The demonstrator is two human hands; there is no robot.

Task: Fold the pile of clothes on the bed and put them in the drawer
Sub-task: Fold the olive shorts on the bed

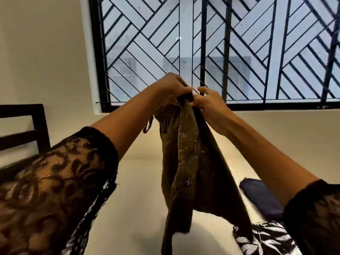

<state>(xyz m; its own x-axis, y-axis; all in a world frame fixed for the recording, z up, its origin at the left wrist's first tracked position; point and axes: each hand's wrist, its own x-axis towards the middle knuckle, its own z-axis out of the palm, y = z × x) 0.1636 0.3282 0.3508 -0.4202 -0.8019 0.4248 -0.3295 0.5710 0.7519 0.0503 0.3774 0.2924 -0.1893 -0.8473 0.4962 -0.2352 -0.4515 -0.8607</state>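
because the olive-brown garment is held up in the air by its top edge, it hangs in one long drape above the middle of the bed, its lower end dangling towards the near edge. that lets its own weight pull out the creases before any fold is made. the left hand has its fingers curled tight round the bunched top of the cloth and seems to carry most of the load. the right hand meets it just beside, thumb and lower fingers pinching the same edge while the forefinger is lifted free, probably feeling for a seam or corner to line up. both hands are raised in front of the window grille. towards the right edge of the bed lies a dark navy garment, and a black-and-white leaf-print garment sits at the near right corner, both apparently waiting to be folded. no drawer is in view.
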